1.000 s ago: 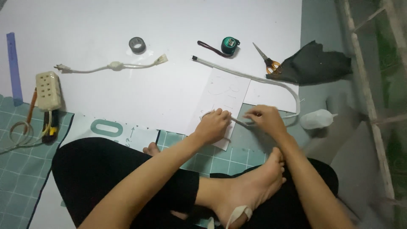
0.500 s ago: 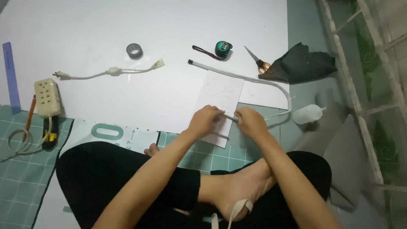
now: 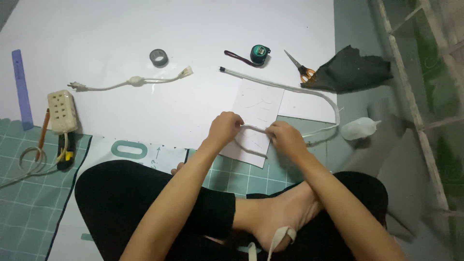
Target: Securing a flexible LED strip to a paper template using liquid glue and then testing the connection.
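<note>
Both hands pinched one white cord over a sheet of paper on the floor.

The left hand [image 3: 224, 128] and the right hand [image 3: 285, 137] each had its grip pressed together on the white cord [image 3: 309, 92], the two grips near each other with a short span of cord between them. Directly beneath the grips lay the sheet of paper [image 3: 256, 104], resting partly on the white board [image 3: 145, 29] and partly on the green cutting mat [image 3: 24, 203]. From the right grip the cord looped outward and back across the board. Beyond the grips lay a green tape measure [image 3: 259, 52], orange-handled scissors [image 3: 302, 70] and dark cloth [image 3: 353, 72]. A plastic bottle [image 3: 360, 129] lay just outside the right grip. Well left of the left grip were a roll of tape [image 3: 158, 57], a plug lead [image 3: 130, 82] and a power strip [image 3: 62, 111].
</note>
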